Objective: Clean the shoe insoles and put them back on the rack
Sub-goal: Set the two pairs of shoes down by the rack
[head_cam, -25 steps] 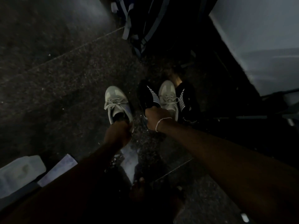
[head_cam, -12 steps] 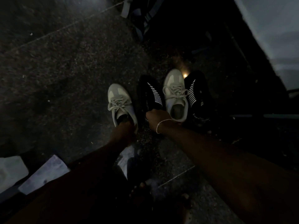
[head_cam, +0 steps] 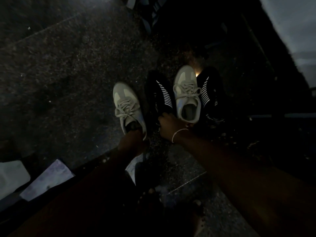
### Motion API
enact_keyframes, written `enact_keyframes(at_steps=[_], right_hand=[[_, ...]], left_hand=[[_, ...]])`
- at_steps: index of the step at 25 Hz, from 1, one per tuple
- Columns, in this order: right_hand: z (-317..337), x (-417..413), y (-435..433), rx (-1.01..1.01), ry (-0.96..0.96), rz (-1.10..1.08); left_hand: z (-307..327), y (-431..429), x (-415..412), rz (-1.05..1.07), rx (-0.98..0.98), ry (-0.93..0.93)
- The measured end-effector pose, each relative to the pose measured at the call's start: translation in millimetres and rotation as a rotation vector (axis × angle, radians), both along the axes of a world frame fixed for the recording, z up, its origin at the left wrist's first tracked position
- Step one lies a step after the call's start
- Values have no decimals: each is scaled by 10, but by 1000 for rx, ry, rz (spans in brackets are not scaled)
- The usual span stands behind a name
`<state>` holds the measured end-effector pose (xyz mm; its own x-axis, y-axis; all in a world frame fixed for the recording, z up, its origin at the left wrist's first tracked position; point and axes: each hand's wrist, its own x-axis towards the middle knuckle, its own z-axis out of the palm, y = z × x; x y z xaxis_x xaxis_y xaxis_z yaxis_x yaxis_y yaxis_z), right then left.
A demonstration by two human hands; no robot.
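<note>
Alternating pale sneakers (head_cam: 127, 106) and black striped shoes (head_cam: 160, 94)

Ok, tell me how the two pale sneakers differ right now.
The left pale sneaker has the left hand in its opening; the right pale sneaker shows an unoccupied opening. The left pale sneaker stands at the row's end, beside the left black striped shoe only; the right pale sneaker sits between that shoe and the right black striped shoe. Both are pale, laced, toes pointing away.
</note>
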<state>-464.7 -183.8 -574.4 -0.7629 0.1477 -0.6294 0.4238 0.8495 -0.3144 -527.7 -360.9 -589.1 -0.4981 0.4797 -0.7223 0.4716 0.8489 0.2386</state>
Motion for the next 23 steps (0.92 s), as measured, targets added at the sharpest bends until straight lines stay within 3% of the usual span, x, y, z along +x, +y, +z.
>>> enact_keyframes(at_steps=[7, 23], right_hand=[[552, 157, 95, 92, 218, -32], [2438, 932, 547, 305, 397, -352]], left_hand=[[741, 83, -78, -177, 136, 334], [2598, 961, 14, -434, 407, 450]])
